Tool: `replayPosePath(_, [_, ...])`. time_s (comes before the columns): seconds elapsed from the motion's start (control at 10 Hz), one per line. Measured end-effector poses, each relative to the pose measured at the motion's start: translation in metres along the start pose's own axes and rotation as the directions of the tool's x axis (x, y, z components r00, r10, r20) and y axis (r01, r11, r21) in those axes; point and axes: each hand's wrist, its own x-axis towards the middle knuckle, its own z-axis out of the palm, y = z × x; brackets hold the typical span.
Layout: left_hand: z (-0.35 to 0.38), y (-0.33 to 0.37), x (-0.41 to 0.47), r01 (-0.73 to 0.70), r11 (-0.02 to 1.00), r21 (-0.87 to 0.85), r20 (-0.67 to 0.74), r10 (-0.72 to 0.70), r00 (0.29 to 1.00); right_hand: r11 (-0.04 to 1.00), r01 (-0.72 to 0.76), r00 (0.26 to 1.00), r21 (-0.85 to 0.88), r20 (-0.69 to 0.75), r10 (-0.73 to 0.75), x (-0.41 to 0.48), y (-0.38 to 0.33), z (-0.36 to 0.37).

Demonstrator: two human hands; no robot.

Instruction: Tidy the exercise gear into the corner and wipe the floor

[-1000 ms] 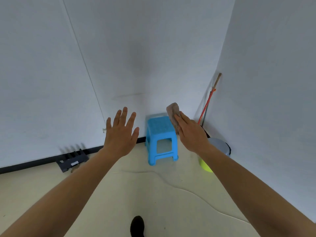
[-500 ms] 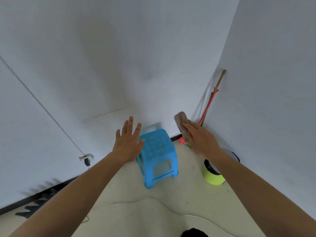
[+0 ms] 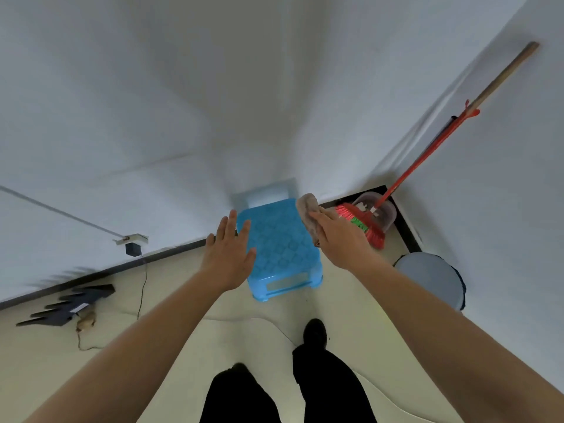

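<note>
My right hand (image 3: 341, 239) holds a brownish cloth (image 3: 309, 214) against its palm, over the right edge of a blue plastic stool (image 3: 280, 248). The stool stands on the cream floor against the white wall. My left hand (image 3: 229, 251) hovers with fingers spread and straight over the stool's left edge and holds nothing. Both forearms reach forward from the bottom corners of the view.
A red broom (image 3: 427, 154) leans in the right corner over a clear dustpan (image 3: 384, 215). A grey-lidded bucket (image 3: 433, 279) stands by the right wall. A black spiked object (image 3: 70, 306) lies at left, near a wall plug (image 3: 131, 244) and thin cables. My feet (image 3: 314, 331) stand below.
The view has tilted down and come closer to the stool. Both hands now sit over the stool's top edges. The cloth stays in my right hand.
</note>
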Motion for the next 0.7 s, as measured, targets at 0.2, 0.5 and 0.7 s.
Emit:
replayPosePath(0.2, [0.101,-0.011,0.093,0.030,1.000,-0.005,0.150,-0.029,0.988,0.997,-0.021,0.998,-0.080,0.050,0.025,0.083,0.032,0.102])
replayPosePath(0.5, [0.250,-0.047,0.144,0.062,0.998,-0.023,0.329,-0.051,0.943,0.991,-0.047,0.957,-0.128,0.277,0.081,0.108,0.050,0.290])
replayPosePath(0.7, [0.216,-0.063,0.145,-0.019,1.000,0.018,0.327,0.012,0.945,0.990,-0.075,0.936,-0.121,0.335,0.112,0.118,0.036,0.251])
